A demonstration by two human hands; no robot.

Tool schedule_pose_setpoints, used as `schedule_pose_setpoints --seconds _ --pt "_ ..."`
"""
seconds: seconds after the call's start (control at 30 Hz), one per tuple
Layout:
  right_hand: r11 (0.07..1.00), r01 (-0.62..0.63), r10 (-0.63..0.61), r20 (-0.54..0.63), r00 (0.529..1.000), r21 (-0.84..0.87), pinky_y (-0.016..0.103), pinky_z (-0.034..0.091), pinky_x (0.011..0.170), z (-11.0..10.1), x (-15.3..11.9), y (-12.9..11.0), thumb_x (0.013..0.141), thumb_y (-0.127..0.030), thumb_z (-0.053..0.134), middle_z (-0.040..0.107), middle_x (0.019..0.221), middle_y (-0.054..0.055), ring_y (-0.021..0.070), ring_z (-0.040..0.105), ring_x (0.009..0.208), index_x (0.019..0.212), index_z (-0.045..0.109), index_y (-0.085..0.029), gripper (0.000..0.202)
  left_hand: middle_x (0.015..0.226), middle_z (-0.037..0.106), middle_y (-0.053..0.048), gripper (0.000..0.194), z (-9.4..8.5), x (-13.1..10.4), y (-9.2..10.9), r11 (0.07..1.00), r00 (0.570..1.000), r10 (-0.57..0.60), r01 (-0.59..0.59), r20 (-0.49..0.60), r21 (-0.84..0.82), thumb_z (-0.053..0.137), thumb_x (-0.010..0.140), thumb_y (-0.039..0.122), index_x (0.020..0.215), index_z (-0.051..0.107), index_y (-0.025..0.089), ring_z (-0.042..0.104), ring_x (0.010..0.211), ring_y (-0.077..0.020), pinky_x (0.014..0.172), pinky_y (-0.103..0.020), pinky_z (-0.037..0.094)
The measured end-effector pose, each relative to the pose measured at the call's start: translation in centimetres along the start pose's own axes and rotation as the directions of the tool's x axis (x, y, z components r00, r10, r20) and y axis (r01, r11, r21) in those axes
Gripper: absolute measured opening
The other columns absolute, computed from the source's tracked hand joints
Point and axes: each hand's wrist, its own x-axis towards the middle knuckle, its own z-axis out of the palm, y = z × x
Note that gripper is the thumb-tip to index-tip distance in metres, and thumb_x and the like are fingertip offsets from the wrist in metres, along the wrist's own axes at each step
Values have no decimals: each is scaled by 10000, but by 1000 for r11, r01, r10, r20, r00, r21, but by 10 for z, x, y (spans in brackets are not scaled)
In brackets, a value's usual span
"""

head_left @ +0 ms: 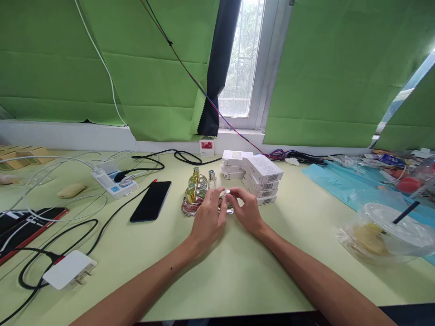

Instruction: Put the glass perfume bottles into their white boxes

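Pale green desk (251,280) | right hand (248,212) pinching small white piece (227,192) | left hand (208,221) curled alongside, grip unclear | bottles (191,195) beyond left | fingertip handling, seemingly needing steadiness

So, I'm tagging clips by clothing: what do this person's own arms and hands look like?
The left hand and right hand are gloveless, with slender fingers. The left forearm and right forearm show no sleeve, watch or bracelet. No ring shows, though some fingers are hidden.

Right of white boxes (264,174): bare tabletop, passable | left of boxes: way blocked by gold-capped bottles (193,192) | behind boxes: cables (302,156) strewn
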Motion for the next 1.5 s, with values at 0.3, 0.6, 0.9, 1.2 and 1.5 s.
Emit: schedule_pose_setpoints --seconds 0.3,0.6,0.9,1.2,1.5 --pt "999 18 -18 9 1000 33 343 579 824 0 -1 -2 944 -297 602 766 933 59 200 725 865 983 697 -201 140 914 502 7 362 1 -3 -3 998 999 28 -26 35 -58 478 955 128 1252 580 307 514 659 -112 606 -234 424" --pt "996 80 -83 -103 991 -36 334 576 829 2 -2 -3 944 -280 627 756 979 53 192 711 872 1039 672 -221 120 912 501 10 401 2 -2 -2 997 999 47 -46 19 -56 484 951 122 1300 564 302 494 638 -100 591 -230 415" --pt "990 118 -126 -109 986 -77 302 553 775 3 -1 -4 958 -264 622 744 917 47 181 698 835 991 696 -212 96 982 580 -33 391 5 -4 -2 1000 1000 15 -15 -11 13 552 934 205 1317 476 231 605 774 -169 629 -267 479" --pt "986 155 -162 -108 981 -68 290 538 759 4 0 -4 973 -226 606 728 896 49 176 688 832 918 719 -217 126 1048 593 -66 350 0 -1 0 987 985 -95 73 147 144 591 963 338 1290 579 215 647 787 -213 660 -323 515" --pt "973 221 -227 -109 968 -61 294 547 731 7 0 2 983 -212 591 689 888 53 170 667 824 861 698 -223 162 1032 587 -56 311 -1 -1 0 991 981 -95 76 171 114 582 969 320 1264 594 222 650 820 -215 721 -327 525"
